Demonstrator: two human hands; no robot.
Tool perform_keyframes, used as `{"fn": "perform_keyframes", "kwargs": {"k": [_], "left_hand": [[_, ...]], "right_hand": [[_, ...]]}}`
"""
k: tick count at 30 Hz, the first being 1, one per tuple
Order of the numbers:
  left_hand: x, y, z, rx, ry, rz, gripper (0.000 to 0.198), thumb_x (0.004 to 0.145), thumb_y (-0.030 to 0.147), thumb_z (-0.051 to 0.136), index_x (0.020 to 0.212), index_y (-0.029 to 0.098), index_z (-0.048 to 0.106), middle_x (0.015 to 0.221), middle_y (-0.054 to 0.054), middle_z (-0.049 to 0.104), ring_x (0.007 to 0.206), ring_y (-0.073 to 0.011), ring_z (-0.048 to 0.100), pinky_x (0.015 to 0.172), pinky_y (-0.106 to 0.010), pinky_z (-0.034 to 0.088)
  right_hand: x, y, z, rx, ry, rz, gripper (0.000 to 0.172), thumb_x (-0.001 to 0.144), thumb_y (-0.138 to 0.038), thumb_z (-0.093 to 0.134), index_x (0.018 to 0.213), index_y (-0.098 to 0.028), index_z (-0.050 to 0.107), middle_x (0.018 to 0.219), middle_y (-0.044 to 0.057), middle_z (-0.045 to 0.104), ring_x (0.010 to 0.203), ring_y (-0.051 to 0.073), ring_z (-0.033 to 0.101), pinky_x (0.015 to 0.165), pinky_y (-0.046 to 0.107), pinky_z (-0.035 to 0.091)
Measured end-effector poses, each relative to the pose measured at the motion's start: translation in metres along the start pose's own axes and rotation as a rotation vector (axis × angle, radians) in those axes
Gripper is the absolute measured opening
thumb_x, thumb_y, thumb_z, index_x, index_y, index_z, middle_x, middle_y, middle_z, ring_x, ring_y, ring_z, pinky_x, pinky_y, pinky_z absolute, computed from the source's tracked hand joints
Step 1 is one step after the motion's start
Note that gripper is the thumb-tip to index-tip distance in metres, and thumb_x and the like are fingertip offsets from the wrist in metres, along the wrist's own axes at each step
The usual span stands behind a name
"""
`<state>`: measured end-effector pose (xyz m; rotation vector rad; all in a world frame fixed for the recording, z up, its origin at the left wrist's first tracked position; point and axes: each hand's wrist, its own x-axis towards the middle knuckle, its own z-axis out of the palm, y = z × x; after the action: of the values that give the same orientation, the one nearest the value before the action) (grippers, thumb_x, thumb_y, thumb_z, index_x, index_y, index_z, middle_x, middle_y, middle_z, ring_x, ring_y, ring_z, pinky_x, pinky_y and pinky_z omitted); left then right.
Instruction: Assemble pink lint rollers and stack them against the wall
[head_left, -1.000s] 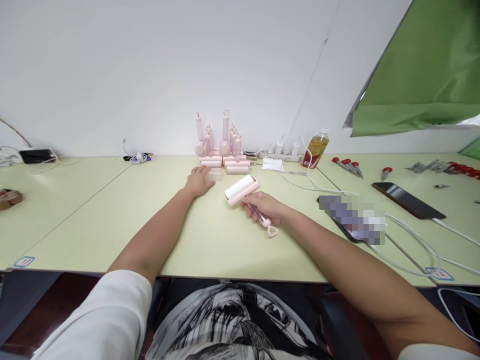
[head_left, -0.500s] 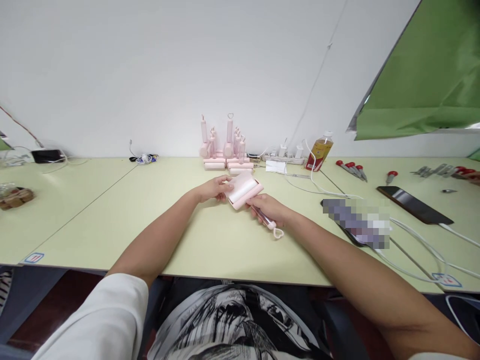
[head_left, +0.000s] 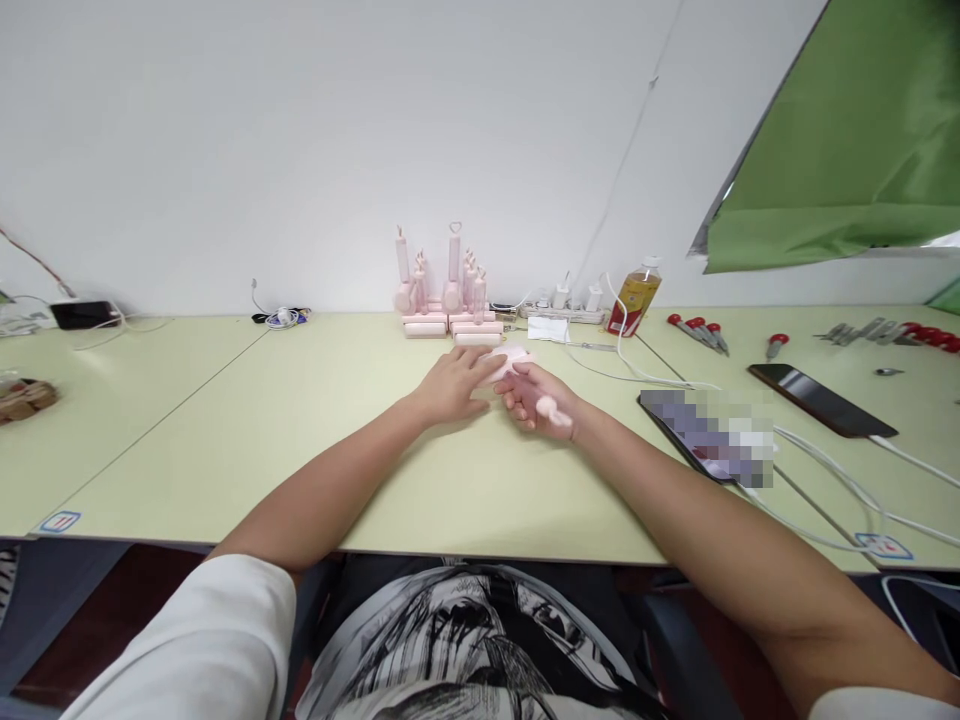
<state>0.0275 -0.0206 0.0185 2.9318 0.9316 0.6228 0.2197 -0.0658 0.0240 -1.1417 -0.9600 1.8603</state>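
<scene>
A pale pink lint roller [head_left: 511, 362] is above the table in front of me, blurred by motion. My right hand [head_left: 541, 398] is closed around its handle, whose pink end [head_left: 553, 411] points toward me. Stretched over the roller's head are the fingers of my left hand [head_left: 456, 386], spread and touching it, the thumb apart. Most of the head is hidden behind both hands. Just beyond it, several similar pink lint rollers [head_left: 454, 285] stand upright by the wall, handles up.
A power strip [head_left: 577, 314] and a drink bottle [head_left: 635, 298] stand at the back. On the right lie two phones [head_left: 821, 402] with white cables and several red-ended tools [head_left: 697, 332]. A coiled cable [head_left: 283, 318] lies back left.
The lint roller has turned in my right hand, its handle end swinging toward me and its head tipping away. My left hand has moved from the head's left edge to lie over it.
</scene>
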Motion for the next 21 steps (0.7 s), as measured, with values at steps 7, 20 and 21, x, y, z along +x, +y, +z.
{"fn": "perform_keyframes", "kwargs": {"k": [7,20,21], "left_hand": [[-0.005,-0.062,-0.003,-0.232,-0.055,-0.334,0.067,0.077,0.030,0.063,0.141,0.020,0.045,0.138,-0.009,0.055,0.122,-0.0286,0.054,0.103,-0.037,0.043],[0.008,-0.142,-0.006,0.034,0.017,-0.810,0.091,0.078,0.046,0.065,0.153,0.023,0.020,0.138,-0.018,0.050,0.121,-0.0342,0.056,0.096,-0.040,0.046],[0.010,-0.139,-0.002,0.035,0.051,-0.834,0.091,0.078,0.046,0.064,0.153,0.022,0.019,0.138,-0.018,0.051,0.122,-0.0343,0.055,0.096,-0.041,0.046]], "right_hand": [[0.002,0.005,-0.001,-0.065,-0.084,-0.082,0.060,0.099,-0.057,0.023,0.094,-0.014,0.064,0.066,0.003,0.064,0.041,0.010,0.052,0.036,0.021,0.043],[0.014,0.025,0.000,-0.271,0.071,-0.165,0.022,0.094,-0.037,0.055,0.097,-0.016,0.061,0.075,0.001,0.062,0.049,0.009,0.055,0.041,0.023,0.052],[0.016,0.025,-0.001,-0.294,0.096,-0.201,0.020,0.092,-0.035,0.057,0.095,-0.017,0.061,0.075,0.000,0.061,0.049,0.009,0.054,0.041,0.022,0.052]]}}
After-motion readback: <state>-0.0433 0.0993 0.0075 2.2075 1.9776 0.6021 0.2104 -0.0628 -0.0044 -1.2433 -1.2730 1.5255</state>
